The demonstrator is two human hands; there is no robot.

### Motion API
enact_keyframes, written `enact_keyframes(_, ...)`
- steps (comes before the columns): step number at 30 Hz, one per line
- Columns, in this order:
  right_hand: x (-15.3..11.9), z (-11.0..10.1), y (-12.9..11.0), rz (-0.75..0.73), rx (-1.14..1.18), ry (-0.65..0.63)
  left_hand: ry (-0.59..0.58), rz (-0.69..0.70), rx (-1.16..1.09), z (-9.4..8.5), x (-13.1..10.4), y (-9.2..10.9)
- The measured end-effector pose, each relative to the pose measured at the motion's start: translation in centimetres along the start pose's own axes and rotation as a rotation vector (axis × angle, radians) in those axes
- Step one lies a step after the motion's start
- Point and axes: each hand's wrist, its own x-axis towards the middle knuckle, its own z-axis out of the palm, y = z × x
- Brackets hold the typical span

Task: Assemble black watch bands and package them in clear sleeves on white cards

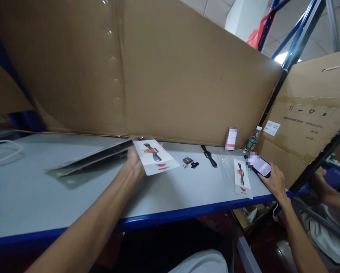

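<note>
From my head camera, with 12 o'clock straight ahead of me: At 11 o'clock, my left hand (134, 157) grips a printed card pack (155, 153), its fingers mostly hidden behind it. Flat packs in clear sleeves (107, 151) reach out toward 10 o'clock, their near ends close to that hand; whether it holds them too, I cannot tell. Between 1 and 2 o'clock, my right hand (275, 181) is closed on the edge of a lit phone (263, 167).

A second card pack (242, 178) lies on the white table (164, 195) at 1 o'clock, just beside the phone. At 12 o'clock rest a black two-handled tool (209, 156) and some small metal parts (187, 160). A bottle (252, 141) stands at 1 o'clock, near a cardboard box (303, 117). Another person's arm (325, 191) shows past 2 o'clock.
</note>
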Motion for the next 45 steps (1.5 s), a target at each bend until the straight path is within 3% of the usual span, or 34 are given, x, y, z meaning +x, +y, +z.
enact_keyframes(15, -0.4, -0.8, -0.3, -0.019, 0.041, 0.141, 0.019, -0.011, 0.021, 0.2, -0.1, 0.1)
enact_keyframes(24, -1.2, -1.4, -0.3, 0.068, 0.045, 0.306, -0.007, 0.028, 0.067, 0.3, -0.7, -0.1)
enact_keyframes(32, -1.3, -0.4, 0.7, -0.055, 0.038, 0.514, -0.006, -0.013, -0.012, -0.1, 0.2, 0.1)
enact_keyframes(45, -1.5, -0.4, 0.7, -0.019, 0.038, 0.510, 0.004, 0.015, 0.075, 0.0, 0.0, 0.0)
